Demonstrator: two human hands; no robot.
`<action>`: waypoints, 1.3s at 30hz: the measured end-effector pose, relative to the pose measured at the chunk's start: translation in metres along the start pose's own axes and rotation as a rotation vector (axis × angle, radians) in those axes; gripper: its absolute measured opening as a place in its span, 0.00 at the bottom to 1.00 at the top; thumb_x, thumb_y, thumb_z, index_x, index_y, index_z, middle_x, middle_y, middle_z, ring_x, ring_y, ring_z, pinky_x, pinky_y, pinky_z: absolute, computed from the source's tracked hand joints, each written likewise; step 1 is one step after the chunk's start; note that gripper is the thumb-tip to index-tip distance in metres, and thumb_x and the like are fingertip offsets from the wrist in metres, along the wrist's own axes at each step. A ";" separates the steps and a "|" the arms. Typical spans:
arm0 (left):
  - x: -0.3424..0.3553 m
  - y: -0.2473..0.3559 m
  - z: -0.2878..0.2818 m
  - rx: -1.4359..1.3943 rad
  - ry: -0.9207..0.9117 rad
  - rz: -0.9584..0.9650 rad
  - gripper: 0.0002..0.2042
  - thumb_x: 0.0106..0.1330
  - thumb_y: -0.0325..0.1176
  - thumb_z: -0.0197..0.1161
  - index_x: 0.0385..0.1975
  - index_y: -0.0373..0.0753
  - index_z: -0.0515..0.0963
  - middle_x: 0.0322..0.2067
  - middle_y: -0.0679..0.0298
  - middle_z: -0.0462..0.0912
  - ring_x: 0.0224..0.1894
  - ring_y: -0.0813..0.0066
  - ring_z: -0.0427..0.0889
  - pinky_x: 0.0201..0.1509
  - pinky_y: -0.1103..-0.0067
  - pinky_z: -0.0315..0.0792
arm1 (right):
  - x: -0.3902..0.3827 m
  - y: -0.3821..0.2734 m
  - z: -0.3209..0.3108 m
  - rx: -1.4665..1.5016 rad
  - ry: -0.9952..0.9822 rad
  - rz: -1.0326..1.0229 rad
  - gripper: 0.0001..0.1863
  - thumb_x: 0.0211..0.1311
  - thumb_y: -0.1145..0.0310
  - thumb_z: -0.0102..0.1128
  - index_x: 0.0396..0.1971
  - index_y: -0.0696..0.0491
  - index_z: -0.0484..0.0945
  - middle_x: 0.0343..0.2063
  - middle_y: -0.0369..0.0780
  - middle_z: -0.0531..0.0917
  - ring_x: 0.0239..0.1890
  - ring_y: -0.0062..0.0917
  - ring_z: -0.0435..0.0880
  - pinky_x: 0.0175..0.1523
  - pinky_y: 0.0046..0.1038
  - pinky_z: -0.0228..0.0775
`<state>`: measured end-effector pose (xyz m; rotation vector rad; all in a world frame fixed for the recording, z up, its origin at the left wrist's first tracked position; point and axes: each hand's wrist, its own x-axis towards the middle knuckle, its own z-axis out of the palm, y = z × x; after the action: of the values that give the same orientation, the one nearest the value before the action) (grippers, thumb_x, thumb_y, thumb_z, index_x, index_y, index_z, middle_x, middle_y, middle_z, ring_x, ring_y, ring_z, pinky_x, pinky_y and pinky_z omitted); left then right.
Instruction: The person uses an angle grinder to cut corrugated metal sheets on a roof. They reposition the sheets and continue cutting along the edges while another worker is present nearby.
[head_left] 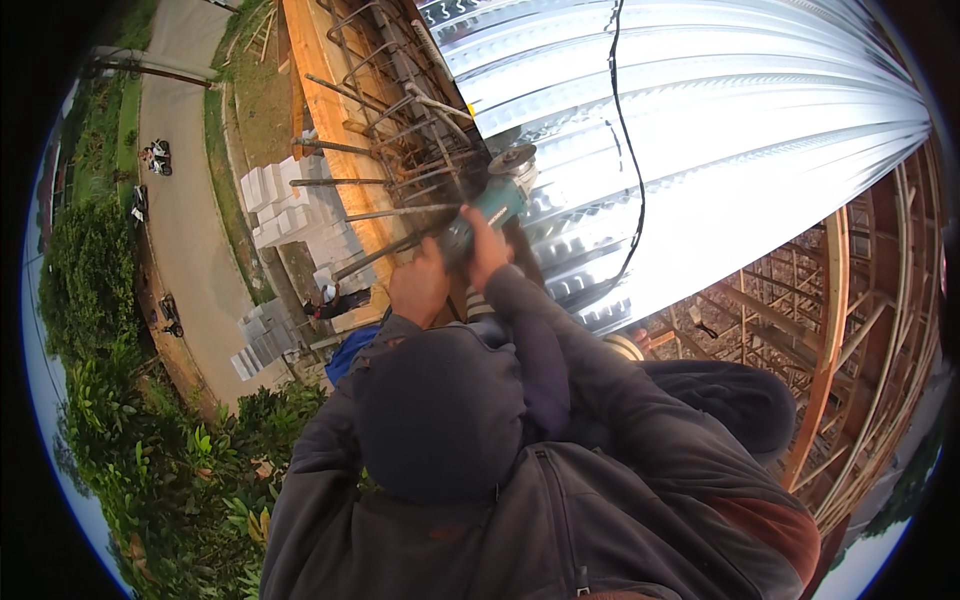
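A teal angle grinder (497,205) with a round disc (513,160) at its far end lies slantwise in my grip. My right hand (487,248) is wrapped round its body. Nearer to me, my left hand (418,284) is closed at the grinder's tail end, its grip partly hidden. The disc is over the edge of the shiny ribbed metal decking (680,150), where it borders a cage of steel rebar (400,130). Whether the disc touches metal I cannot tell. A rebar end (365,262) sticks out beside my left hand.
An orange-brown formwork board (335,120) runs along the rebar, with several bars jutting past it. A black cable (630,150) crosses the decking. Far below on the left are stacked pale blocks (285,205), a person (335,298) and a road (190,220). Timber framing (835,290) shows under the decking at right.
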<state>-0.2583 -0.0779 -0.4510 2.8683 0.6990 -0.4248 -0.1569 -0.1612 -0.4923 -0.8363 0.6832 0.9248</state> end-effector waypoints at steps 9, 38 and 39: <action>0.000 -0.009 0.007 -0.019 0.012 0.012 0.25 0.51 0.37 0.75 0.42 0.35 0.67 0.25 0.51 0.85 0.28 0.50 0.86 0.31 0.62 0.80 | -0.006 -0.004 0.003 -0.027 -0.005 0.042 0.30 0.55 0.59 0.70 0.55 0.54 0.69 0.44 0.38 0.75 0.46 0.27 0.76 0.52 0.31 0.68; 0.031 -0.005 -0.106 -0.073 -0.099 0.091 0.26 0.55 0.40 0.71 0.46 0.31 0.68 0.25 0.49 0.84 0.31 0.51 0.86 0.34 0.64 0.78 | -0.019 -0.039 0.053 -0.001 -0.111 -0.030 0.26 0.63 0.54 0.66 0.53 0.56 0.71 0.43 0.42 0.79 0.45 0.30 0.80 0.52 0.36 0.74; 0.031 -0.007 -0.111 -0.062 -0.076 0.124 0.26 0.56 0.40 0.71 0.46 0.31 0.68 0.25 0.50 0.84 0.31 0.52 0.86 0.33 0.64 0.78 | -0.028 -0.046 0.059 -0.005 -0.113 -0.022 0.23 0.66 0.54 0.63 0.50 0.57 0.73 0.42 0.43 0.81 0.44 0.32 0.82 0.51 0.36 0.75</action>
<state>-0.2095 -0.0343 -0.3559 2.8016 0.5085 -0.4831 -0.1199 -0.1377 -0.4256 -0.7884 0.5728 0.9469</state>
